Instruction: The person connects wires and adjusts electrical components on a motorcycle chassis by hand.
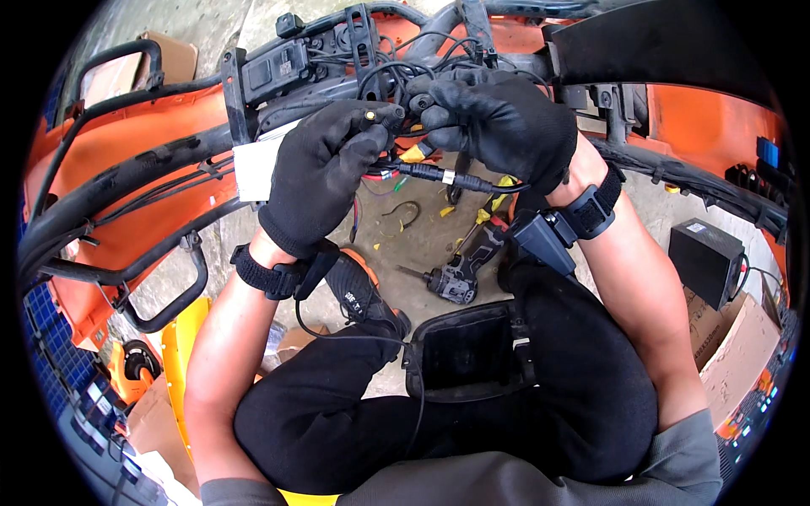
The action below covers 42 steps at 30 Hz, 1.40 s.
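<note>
Both my hands wear black gloves and meet over a black tubular frame (131,175). Between the fingers of my left hand (316,173) is a small black cable connector (395,113), pinched with its end facing right. My right hand (510,122) grips another black connector (418,103), its round end towards the left one. The two ends are close but apart. Just below hangs a joined black cable connector (447,176) with a white band. Dark cables (396,80) bunch behind my fingers, which hide part of them. A white paper (256,169) shows beside my left hand.
A cordless power tool (460,274) lies on the concrete floor near a screwdriver (469,234) and yellow scraps. An open black bin (464,354) sits between my legs. Orange panels (160,202) flank the frame. At right are a black box (707,257) and a carton (738,350).
</note>
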Each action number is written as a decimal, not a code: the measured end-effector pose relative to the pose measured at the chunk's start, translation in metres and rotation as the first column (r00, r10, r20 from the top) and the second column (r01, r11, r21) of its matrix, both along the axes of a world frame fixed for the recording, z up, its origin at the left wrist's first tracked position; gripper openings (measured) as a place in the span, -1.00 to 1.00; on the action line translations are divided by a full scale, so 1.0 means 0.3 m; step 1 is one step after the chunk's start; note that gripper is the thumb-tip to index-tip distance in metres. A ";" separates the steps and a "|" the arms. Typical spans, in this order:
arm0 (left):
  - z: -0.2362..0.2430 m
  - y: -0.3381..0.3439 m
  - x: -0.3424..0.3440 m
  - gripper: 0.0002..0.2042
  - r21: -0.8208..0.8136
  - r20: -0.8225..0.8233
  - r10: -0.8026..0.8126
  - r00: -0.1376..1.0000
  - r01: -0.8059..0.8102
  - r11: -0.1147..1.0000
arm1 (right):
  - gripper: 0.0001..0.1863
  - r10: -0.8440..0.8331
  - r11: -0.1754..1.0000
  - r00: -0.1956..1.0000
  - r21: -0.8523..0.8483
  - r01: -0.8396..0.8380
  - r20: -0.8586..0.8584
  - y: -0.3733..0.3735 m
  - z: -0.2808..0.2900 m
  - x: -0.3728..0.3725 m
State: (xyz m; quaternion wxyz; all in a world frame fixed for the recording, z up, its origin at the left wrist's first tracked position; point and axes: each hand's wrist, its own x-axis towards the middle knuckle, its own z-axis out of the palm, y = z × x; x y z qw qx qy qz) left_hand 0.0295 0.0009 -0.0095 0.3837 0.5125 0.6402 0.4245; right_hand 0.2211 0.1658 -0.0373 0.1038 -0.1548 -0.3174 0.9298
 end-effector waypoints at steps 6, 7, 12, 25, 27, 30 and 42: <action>0.003 0.010 0.009 -0.69 -0.029 0.083 0.013 0.997 -0.011 1.000 | -0.66 0.010 0.998 0.999 -0.054 -0.013 -0.044 0.004 -0.021 0.006; 0.005 0.008 0.014 -0.71 -0.021 0.099 0.029 0.995 -0.027 0.999 | -0.66 0.009 1.000 1.000 -0.027 -0.010 -0.029 0.003 -0.026 0.002; 0.006 0.006 0.013 -0.73 -0.003 0.101 0.043 0.994 -0.043 0.999 | -0.65 0.005 1.000 1.000 -0.020 -0.004 0.019 -0.002 0.003 0.002; 0.006 0.001 0.012 -0.72 -0.025 0.121 0.040 0.992 -0.038 0.999 | -0.67 -0.062 0.994 0.990 0.103 0.049 0.123 -0.027 0.028 -0.013; 0.004 0.001 0.011 -0.72 -0.019 0.104 0.034 0.994 -0.032 0.999 | -0.67 -0.061 0.992 0.990 0.115 0.047 0.124 -0.026 0.025 -0.013; 0.003 -0.001 0.007 -0.71 0.002 0.080 0.020 0.997 -0.020 1.000 | -0.67 -0.033 0.997 0.995 0.077 0.025 0.094 -0.021 0.023 -0.013; 0.024 -0.006 -0.014 -0.63 -0.045 0.252 -0.050 0.966 0.063 0.997 | -0.66 -0.021 1.000 0.997 0.023 0.019 0.077 -0.022 0.027 -0.012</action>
